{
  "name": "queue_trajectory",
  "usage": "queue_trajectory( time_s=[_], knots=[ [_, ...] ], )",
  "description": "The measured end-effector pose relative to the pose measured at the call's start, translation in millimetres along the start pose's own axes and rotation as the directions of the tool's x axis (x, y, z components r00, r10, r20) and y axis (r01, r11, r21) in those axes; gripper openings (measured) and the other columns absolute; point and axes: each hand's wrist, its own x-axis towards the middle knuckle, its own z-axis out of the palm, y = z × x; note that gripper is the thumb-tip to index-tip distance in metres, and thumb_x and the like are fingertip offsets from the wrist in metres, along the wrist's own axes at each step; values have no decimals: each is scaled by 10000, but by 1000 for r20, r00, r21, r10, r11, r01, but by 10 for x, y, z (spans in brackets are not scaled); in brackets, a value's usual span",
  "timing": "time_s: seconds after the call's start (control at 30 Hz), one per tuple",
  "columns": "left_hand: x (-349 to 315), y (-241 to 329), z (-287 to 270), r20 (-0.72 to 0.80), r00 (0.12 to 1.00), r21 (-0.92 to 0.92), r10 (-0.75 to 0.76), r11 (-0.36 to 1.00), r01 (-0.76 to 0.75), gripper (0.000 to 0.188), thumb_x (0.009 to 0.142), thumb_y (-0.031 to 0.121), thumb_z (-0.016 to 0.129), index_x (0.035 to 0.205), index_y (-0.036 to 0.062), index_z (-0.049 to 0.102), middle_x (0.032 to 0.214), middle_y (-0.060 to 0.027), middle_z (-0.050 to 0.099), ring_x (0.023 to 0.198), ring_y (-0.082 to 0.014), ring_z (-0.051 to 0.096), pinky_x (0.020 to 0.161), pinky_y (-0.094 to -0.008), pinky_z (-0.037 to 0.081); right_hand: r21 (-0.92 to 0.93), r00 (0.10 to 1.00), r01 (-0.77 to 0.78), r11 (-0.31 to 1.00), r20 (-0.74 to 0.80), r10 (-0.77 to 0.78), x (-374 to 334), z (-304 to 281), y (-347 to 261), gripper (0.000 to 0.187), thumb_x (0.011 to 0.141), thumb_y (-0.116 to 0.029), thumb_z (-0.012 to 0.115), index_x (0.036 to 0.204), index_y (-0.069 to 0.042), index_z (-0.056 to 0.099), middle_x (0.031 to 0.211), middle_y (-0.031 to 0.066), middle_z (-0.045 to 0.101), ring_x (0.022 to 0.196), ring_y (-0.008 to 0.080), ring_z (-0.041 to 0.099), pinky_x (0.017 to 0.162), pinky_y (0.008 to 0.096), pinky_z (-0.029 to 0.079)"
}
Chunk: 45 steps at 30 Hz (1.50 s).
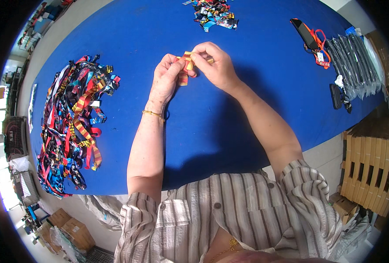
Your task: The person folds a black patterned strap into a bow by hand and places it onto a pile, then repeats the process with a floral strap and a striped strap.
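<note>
Above the blue table (128, 144), a short strip of red and yellow patterned ribbon (183, 79) is held between both hands. My left hand (166, 74) pinches it with thumb and fingers, and one end hangs below them. Close by on the right, my right hand (218, 65) grips a folded part of the same ribbon between thumb and fingertips. Part of the ribbon is hidden behind the fingers. A large heap of multicoloured printed ribbons (65, 114) lies on the table to the left. Farther off, a smaller pile of ribbon pieces (214, 15) sits at the far edge of view.
At the right of the table lie a black phone (304, 34), orange-handled scissors (320, 39), a row of dark items in clear plastic (352, 65) and a small black object (335, 96). Stacked cardboard (369, 171) stands beyond the right edge; cardboard boxes (78, 232) are at lower left.
</note>
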Motion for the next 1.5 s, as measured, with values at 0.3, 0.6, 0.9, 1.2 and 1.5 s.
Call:
queue_trajectory(
  time_s=[0.3,0.6,0.9,1.2,1.5],
  knots=[
    [-24,10,-49,-52,998,-127,18,992,-24,100,983,137,542,946,47,568,882,-51,643,775,-125,617,738,-282,513,-245,915,389,888,214,-342,30,-62,-87,117,796,-57,720,897,-65,660,922,67,653,868,262,643,777,375,517],
    [8,6,-85,-14,1000,-195,-14,981,11,81,977,115,578,922,57,566,928,-65,657,844,-137,632,789,-286,512,-284,885,443,850,289,-365,34,-140,-100,109,781,-54,721,874,-72,667,927,64,650,831,249,646,742,368,523],
    [48,-57,-189,119,993,-187,-3,982,25,84,929,21,634,913,74,571,953,-106,688,887,-181,665,836,-314,523,-213,925,365,906,192,-328,24,-108,-43,159,800,-24,685,952,-63,657,931,87,667,833,266,664,743,351,543],
    [20,22,-125,131,991,-237,30,971,3,150,908,-24,634,871,90,543,972,-161,702,892,-243,690,830,-352,538,-15,949,-137,990,286,136,-18,-132,15,117,943,-43,603,1053,-4,613,929,55,683,849,102,655,746,255,533],
    [7,64,-118,205,979,-118,-16,992,41,210,891,-7,669,809,100,508,918,-122,690,837,-192,668,717,-284,522,113,909,-357,927,273,317,-19,-53,135,110,989,-93,541,972,3,590,834,31,625,753,97,608,676,264,525]
  ],
)
